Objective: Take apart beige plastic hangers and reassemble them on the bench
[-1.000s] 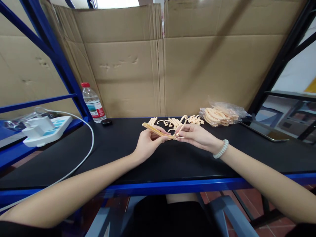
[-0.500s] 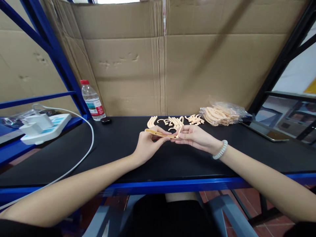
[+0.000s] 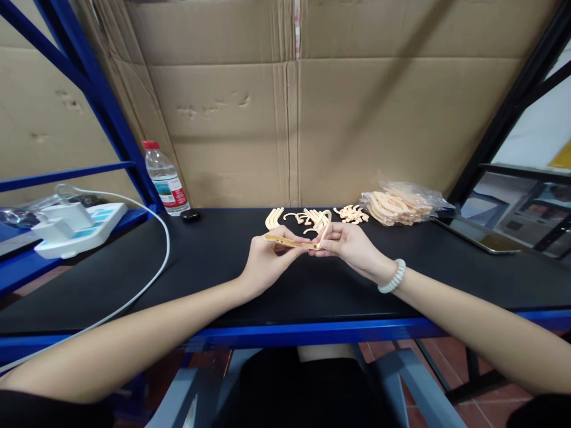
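My left hand (image 3: pixel 271 260) grips a flat, cream-coloured slotted strip (image 3: pixel 288 241) between thumb and fingers, over the middle of the table. A curved cream piece (image 3: pixel 327 226) stands up from the strip's right end, pinched in my right hand (image 3: pixel 350 246). Where the two meet, the fingers partly cover the joint, so I cannot tell whether the piece sits in a slot. Just behind the hands lie curved cream strips (image 3: pixel 273 219), several rib-like pieces (image 3: pixel 316 219) and a group of small curled pieces (image 3: pixel 351 214).
Back right, a clear plastic bag (image 3: pixel 397 205) holds more cream pieces beside a dark tablet-like slab (image 3: pixel 479 238). A water bottle (image 3: pixel 165 181) and a small black object (image 3: pixel 190 215) stand back left. A white cable (image 3: pixel 166 261) runs from the power strip (image 3: pixel 82 229) across the table's left side.
The curved piece leans slightly differently at the strip's right end, and my right wrist has shifted a little left. Both hands keep their hold; the whole view has moved slightly.
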A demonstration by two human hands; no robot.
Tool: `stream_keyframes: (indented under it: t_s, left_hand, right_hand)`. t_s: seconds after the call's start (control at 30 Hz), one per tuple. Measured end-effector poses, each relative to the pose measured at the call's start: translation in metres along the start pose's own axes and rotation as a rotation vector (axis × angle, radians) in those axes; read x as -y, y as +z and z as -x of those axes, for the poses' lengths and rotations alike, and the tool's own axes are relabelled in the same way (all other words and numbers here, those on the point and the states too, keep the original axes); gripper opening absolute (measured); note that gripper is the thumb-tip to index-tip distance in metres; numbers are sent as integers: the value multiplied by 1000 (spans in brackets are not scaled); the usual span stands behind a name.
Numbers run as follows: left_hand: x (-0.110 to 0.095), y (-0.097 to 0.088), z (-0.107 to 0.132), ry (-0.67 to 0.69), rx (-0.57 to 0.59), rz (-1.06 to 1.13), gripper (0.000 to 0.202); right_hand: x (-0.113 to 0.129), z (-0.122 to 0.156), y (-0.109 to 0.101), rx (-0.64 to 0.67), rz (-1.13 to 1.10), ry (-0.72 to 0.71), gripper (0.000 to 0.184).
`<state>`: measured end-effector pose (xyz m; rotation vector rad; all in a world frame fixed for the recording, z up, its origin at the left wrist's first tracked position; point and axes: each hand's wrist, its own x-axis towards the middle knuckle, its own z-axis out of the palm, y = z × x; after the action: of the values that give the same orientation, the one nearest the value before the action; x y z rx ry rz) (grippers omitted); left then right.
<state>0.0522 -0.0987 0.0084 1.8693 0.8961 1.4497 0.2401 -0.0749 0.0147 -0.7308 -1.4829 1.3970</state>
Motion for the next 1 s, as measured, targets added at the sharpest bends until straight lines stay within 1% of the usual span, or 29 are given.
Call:
stream_keyframes:
  t_s: [0.13, 0.27, 0.47, 0.57, 0.63, 0.73, 0.87, 0.93, 1.0]
  left_hand:
    - [-5, 3, 0, -80, -13, 54, 18]
    - [-4, 3, -3, -134, -33, 92, 21]
    - [4, 1, -8, -211, -90, 134, 28]
    - [6, 0, -8, -239, -99, 166, 29]
    - [5, 0, -8, -256, -98, 195, 30]
    - [3, 0, -8, -271, -102, 222, 30]
    - [1, 1, -9, -248, -103, 225, 28]
    - [1, 1, -9, -236, -80, 246, 28]
    - [1, 1, -9, -241, -32, 261, 27]
  right_hand:
    - [-1, 1, 2, -29, -8, -32, 31]
    - [-1, 2, 3, -42, -39, -29, 30]
    - [1, 3, 4, -14, -127, 28, 29]
    - [1, 3, 4, 0, -116, 43, 28]
    - [0, 4, 3, 10, -87, 27, 28]
    - [-2, 3, 4, 1, -48, -3, 30]
    - [-3, 1, 3, -48, 3, -20, 32]
    - [-2, 1, 3, -52, 22, -14, 33]
    - [-2, 2, 4, -34, 41, 8, 35]
